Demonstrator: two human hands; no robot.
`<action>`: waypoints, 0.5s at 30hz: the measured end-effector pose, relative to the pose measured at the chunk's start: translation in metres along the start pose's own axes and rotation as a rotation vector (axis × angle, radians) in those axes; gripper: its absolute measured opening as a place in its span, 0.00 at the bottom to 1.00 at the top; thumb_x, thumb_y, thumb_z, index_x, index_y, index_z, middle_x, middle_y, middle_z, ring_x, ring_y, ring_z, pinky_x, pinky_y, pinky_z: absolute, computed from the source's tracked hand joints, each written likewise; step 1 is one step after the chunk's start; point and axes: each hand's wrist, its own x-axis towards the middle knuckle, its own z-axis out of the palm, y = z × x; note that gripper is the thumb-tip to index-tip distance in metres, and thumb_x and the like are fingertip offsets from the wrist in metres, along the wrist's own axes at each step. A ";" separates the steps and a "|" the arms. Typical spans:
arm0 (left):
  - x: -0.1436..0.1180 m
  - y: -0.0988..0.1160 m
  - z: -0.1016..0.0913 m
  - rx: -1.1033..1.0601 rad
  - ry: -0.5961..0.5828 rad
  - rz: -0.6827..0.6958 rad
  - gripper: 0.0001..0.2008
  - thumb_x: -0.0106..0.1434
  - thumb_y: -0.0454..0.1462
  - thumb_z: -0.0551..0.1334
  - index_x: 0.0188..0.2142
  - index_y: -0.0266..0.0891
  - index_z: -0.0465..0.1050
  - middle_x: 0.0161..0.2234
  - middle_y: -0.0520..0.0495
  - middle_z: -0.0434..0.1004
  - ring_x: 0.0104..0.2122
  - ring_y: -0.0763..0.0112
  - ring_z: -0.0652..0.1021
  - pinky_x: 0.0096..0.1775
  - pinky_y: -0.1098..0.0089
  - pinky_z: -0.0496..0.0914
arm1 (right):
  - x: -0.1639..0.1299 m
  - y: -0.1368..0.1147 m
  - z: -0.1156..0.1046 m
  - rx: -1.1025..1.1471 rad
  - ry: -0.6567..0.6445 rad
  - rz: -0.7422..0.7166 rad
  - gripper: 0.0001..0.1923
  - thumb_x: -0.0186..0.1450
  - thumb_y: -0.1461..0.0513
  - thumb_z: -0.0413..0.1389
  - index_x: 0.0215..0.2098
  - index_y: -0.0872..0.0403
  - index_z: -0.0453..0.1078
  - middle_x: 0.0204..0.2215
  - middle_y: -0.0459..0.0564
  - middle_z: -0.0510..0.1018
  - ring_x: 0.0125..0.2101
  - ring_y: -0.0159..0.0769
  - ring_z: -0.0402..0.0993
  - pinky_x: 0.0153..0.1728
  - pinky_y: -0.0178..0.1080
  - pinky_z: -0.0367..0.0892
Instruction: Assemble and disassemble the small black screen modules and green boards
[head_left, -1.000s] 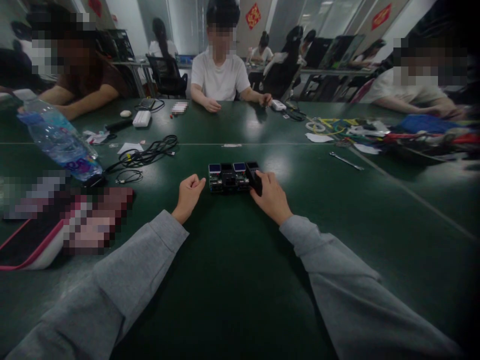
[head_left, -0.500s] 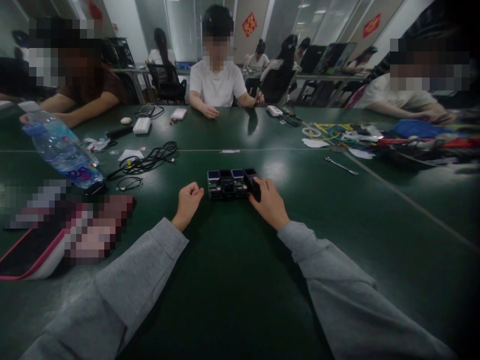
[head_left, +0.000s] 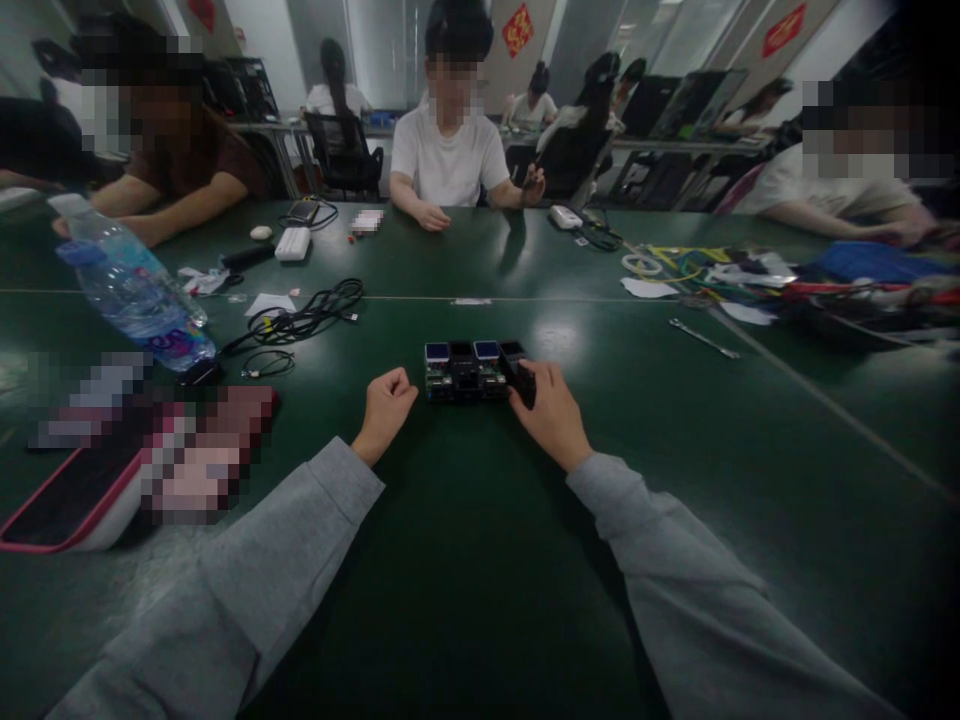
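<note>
A row of small black electronic modules (head_left: 465, 370), two with blue screens on top, stands on the dark green table (head_left: 480, 560) in front of me. My right hand (head_left: 553, 412) grips the rightmost module (head_left: 521, 375) at the end of the row. My left hand (head_left: 385, 405) rests on the table as a loose fist just left of the row, holding nothing. Both arms wear grey sleeves.
A plastic water bottle (head_left: 131, 292) lies at the left, with black cables (head_left: 300, 318) beside it and a pink-edged case (head_left: 90, 490) nearer me. Cables, a wrench (head_left: 701, 338) and clutter fill the right side. Three people sit at the table's far edge.
My hands and the modules stay as they were; the view shifted slightly. The person in the white shirt opposite raised a hand off the table.
</note>
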 end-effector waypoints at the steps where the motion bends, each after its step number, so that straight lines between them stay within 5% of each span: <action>1: 0.000 0.000 0.000 -0.002 0.001 -0.003 0.16 0.52 0.28 0.58 0.19 0.40 0.50 0.19 0.58 0.52 0.20 0.78 0.56 0.24 0.74 0.50 | 0.000 -0.001 0.000 0.001 0.000 0.002 0.24 0.68 0.55 0.52 0.59 0.58 0.60 0.51 0.62 0.67 0.50 0.52 0.70 0.46 0.53 0.75; 15: 0.000 -0.001 -0.001 -0.028 -0.001 -0.017 0.16 0.52 0.28 0.59 0.20 0.40 0.50 0.19 0.58 0.53 0.20 0.78 0.57 0.25 0.74 0.52 | 0.004 0.011 0.001 0.240 0.095 0.134 0.25 0.69 0.52 0.53 0.57 0.58 0.63 0.51 0.63 0.69 0.50 0.51 0.71 0.52 0.56 0.70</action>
